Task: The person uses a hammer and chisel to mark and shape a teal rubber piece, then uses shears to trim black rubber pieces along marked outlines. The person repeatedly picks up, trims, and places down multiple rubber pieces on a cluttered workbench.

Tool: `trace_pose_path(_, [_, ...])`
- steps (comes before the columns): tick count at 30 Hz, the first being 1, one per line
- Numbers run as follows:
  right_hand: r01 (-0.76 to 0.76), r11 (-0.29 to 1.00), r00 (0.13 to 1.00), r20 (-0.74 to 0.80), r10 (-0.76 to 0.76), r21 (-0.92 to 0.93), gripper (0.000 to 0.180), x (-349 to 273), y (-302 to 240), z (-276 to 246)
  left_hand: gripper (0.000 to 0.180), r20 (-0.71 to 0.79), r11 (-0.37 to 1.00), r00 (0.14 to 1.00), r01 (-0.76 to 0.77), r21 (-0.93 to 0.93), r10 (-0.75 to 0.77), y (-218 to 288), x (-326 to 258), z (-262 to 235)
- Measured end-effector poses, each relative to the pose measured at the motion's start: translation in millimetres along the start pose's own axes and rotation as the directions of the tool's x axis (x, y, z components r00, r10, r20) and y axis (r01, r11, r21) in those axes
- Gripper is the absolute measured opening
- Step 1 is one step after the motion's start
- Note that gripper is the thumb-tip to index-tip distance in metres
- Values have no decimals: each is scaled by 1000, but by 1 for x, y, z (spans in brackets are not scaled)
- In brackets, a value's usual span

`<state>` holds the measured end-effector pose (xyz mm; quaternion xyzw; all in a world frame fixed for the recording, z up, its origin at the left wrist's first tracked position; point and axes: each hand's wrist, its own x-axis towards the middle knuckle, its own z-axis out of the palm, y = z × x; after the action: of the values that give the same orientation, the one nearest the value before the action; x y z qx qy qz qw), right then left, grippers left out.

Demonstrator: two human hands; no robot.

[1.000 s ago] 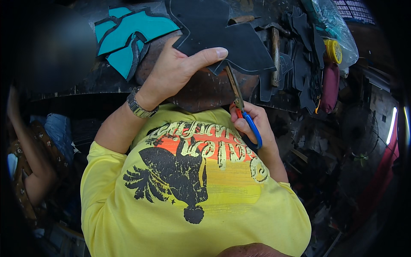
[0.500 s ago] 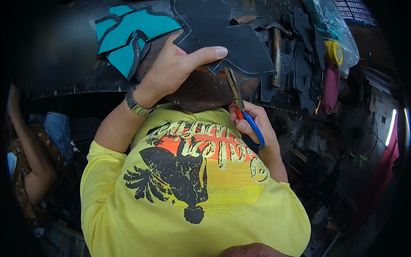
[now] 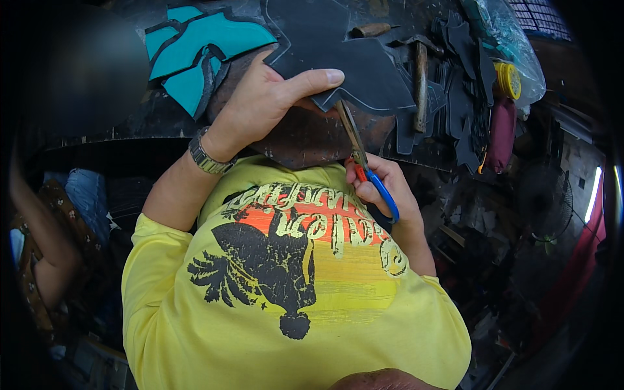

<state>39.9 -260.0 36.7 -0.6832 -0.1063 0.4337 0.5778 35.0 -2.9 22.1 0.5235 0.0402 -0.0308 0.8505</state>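
A large flat black sheet (image 3: 318, 45), probably leather or a similar material, bears pale drawn outlines. My left hand (image 3: 276, 97) grips its near edge, thumb on top and fingers mostly hidden underneath. In my right hand (image 3: 387, 182) are scissors (image 3: 354, 140) with blue and red handles. Their blades point up and away from me, with the tips at the sheet's near edge, just right of my left thumb. A brown, worn rounded surface (image 3: 305, 140) lies beneath, at the table's near edge.
Teal and black cut pieces (image 3: 221, 39) lie at the left. To the right are a wooden-handled tool (image 3: 370, 30), a hammer (image 3: 420, 84), stacked black pieces (image 3: 455, 71), a yellow round container (image 3: 507, 80) and a maroon pouch (image 3: 502, 133). Another person's arm (image 3: 55, 247) shows at far left.
The scissors have shifted slightly left along the sheet's near edge, and my right hand has moved with them. The sheet's right corner has moved a little left and up. My left hand keeps its grip.
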Motion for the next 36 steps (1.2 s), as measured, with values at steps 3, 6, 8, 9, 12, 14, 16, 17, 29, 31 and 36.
trace_pose_path(3, [50, 997, 999, 7, -50, -51, 30, 1, 1, -1, 23, 1, 1000, 1000, 0, 16, 0, 2, -1, 0])
trace_pose_path(6, [-27, 997, 1000, 5, 27, -71, 30, 0, -1, -5, 23, -6, 999, 1000, -5, 36, 5, 1, 0, -1])
trace_pose_path(8, [-54, 995, 998, 23, 56, -80, 29, -1, -2, -6, 23, -13, 999, 999, 36, 21, -36, 0, 1, -1])
trace_pose_path(9, [-44, 994, 999, 19, 46, -96, 30, -1, -2, -7, 23, -7, 1000, 1000, 31, -7, -31, 0, 1, -2])
trace_pose_path(12, [-13, 995, 1000, 6, 14, -99, 32, -1, 0, -5, 23, 2, 999, 1000, 31, -33, -31, -1, 1, -2])
trace_pose_path(14, [13, 999, 1000, -8, -13, -41, 33, 0, 2, -3, 23, 7, 999, 999, 31, -26, -31, -1, 1, -2])
trace_pose_path(16, [33, 998, 999, -12, -33, -53, 34, 1, 3, -3, 23, 24, 997, 999, 43, -58, -42, 0, 0, -2])
trace_pose_path(17, [48, 998, 999, -15, -48, -50, 34, 1, 3, -3, 23, 29, 996, 998, 53, -67, -51, 1, -1, -2])
trace_pose_path(29, [11, 981, 990, -139, -39, -194, 35, -4, -9, -14, 30, 75, 985, 997, 4, 171, -17, 36, 23, -3])
trace_pose_path(31, [110, 994, 977, -185, -107, 6, 30, -4, -11, -16, 36, 55, 967, 990, -142, 209, 133, 50, 48, -7])
trace_pose_path(36, [264, 935, 947, -246, -206, 236, 31, 7, -15, -18, 26, 16, 961, 996, 77, 266, -85, 47, 137, -20])
